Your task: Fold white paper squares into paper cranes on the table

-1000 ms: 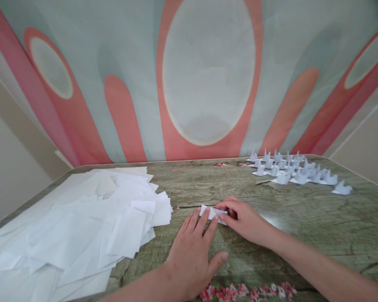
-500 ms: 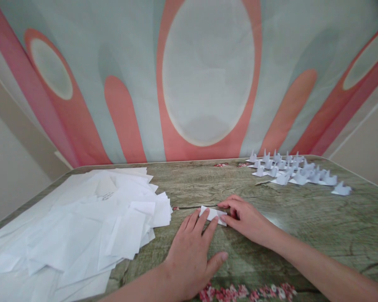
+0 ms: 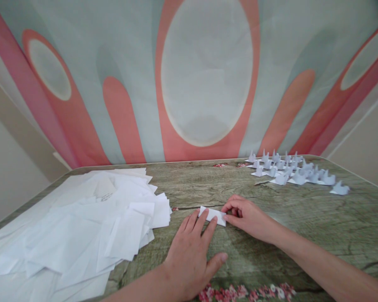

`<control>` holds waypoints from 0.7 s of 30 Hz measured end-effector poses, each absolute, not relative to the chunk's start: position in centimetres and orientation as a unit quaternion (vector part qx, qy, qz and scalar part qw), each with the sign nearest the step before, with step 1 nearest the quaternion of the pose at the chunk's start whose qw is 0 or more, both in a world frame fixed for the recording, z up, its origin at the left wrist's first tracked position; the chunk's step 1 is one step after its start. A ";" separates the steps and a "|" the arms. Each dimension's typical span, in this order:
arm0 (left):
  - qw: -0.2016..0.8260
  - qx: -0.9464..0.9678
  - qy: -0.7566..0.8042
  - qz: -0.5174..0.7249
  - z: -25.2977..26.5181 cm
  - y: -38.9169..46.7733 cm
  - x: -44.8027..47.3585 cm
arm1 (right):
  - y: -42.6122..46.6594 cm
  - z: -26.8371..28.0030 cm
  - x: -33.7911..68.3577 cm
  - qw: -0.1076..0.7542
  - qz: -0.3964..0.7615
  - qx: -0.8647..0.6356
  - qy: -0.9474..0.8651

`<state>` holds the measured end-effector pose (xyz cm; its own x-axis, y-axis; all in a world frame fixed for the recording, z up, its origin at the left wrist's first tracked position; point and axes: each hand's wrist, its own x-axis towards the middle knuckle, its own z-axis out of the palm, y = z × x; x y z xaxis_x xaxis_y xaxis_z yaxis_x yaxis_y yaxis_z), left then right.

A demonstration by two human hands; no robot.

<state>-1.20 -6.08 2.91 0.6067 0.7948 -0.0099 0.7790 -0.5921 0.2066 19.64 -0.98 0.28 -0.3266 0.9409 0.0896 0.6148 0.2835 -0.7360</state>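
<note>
A small white folded paper strip (image 3: 214, 213) lies on the wood-patterned table in front of me, slightly slanted. My left hand (image 3: 193, 247) is spread flat, its fingertips pressing on the strip's left and near side and its thumb stretched out over the table. At the strip's right end, my right hand (image 3: 244, 217) has thumb and index finger pinched together on the paper's edge. Its other fingers are curled in.
A broad heap of white paper sheets (image 3: 82, 226) covers the table's left side. Several folded white paper birds (image 3: 299, 177) stand at the back right. Behind the table (image 3: 189, 184) rises a patterned pink and grey-green backdrop (image 3: 208, 151).
My right hand's thumb and index finger have shifted to the strip's right edge and closed together. The left hand keeps its place on the paper.
</note>
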 end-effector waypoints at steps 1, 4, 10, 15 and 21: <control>0.095 0.891 0.441 0.043 2.9 -6.1 -1.2 | -1.0 0.2 19.7 0.267 0.305 -0.515 -0.755; 0.100 0.890 0.442 0.042 2.9 -6.1 -1.2 | -1.0 0.1 19.7 0.264 0.305 -0.517 -0.755; 0.107 0.889 0.443 0.039 3.2 -6.0 -1.2 | -1.0 0.3 19.5 0.269 0.289 -0.521 -0.757; 0.108 0.889 0.444 0.040 3.5 -5.9 -1.1 | -1.1 0.5 19.4 0.265 0.279 -0.520 -0.762; 0.105 0.889 0.443 0.047 3.6 -5.5 -1.4 | -1.2 0.5 19.4 0.259 0.264 -0.521 -0.769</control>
